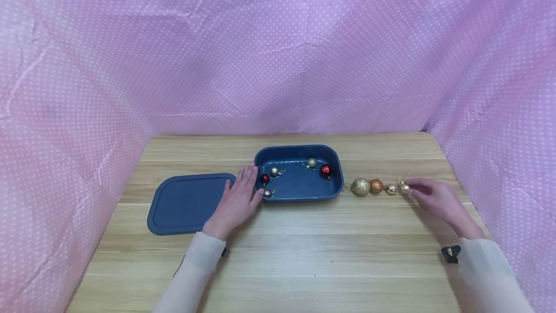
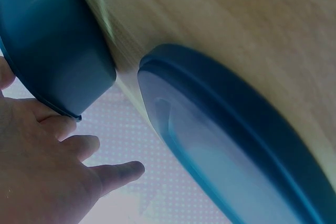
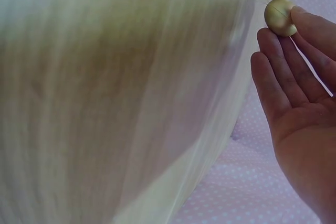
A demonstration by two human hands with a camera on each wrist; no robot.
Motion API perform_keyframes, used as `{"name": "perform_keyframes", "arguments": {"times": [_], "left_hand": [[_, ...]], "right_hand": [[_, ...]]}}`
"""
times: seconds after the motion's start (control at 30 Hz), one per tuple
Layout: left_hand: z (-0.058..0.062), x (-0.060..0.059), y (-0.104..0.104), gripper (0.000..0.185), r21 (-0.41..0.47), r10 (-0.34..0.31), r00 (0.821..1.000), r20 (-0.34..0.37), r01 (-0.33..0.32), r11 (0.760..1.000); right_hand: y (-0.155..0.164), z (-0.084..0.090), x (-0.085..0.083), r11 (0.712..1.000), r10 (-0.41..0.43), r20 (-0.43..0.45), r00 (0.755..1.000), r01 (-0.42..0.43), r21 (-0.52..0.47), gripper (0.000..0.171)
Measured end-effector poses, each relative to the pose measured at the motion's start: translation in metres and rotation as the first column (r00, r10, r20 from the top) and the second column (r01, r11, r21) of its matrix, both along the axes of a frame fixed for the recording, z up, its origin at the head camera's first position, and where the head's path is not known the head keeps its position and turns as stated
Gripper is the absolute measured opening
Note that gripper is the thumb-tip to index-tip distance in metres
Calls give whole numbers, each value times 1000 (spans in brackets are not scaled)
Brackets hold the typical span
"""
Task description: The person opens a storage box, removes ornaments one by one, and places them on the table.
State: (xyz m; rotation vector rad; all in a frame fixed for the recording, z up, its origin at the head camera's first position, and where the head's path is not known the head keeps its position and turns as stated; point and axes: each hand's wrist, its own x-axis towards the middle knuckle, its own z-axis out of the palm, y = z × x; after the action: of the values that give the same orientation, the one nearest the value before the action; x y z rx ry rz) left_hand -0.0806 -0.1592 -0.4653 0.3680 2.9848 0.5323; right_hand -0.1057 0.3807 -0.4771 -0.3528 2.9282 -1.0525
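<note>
At the right end of a row of Christmas baubles, my right hand [image 1: 438, 202] pinches a small gold bauble [image 3: 279, 17] between thumb and fingertips. Next to it in the row lie another gold bauble [image 1: 391, 189], a copper one [image 1: 376, 186] and a larger glittery gold one [image 1: 360, 186]. My left hand [image 1: 236, 202] rests with straight fingers on the left rim of a dark blue box [image 1: 299, 199]. Inside the box are several baubles, among them a red bauble [image 1: 326, 171] and a glittery gold bauble [image 1: 312, 162]. In the left wrist view, the fingertips lie at the box's rim.
A matching blue lid [image 1: 187, 204] lies flat left of the box, partly behind my left hand. Everything stands on a light wooden table [image 1: 304, 255]. Pink dotted cloth [image 1: 278, 62] hangs behind the table and along both sides.
</note>
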Motion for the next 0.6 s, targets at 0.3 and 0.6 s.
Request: {"name": "perform_keyframes", "arguments": {"times": [0.3,0.6], "left_hand": [[0,0,0,70,6,5,1000,1,-5,1000],[0,0,0,70,6,7,1000,0,-7,1000]], "right_hand": [[-1,-2,-1,1000,6,36,999,-7,30,30],[-2,-5,-3,999,9,18,1000,-10,53,29]]}}
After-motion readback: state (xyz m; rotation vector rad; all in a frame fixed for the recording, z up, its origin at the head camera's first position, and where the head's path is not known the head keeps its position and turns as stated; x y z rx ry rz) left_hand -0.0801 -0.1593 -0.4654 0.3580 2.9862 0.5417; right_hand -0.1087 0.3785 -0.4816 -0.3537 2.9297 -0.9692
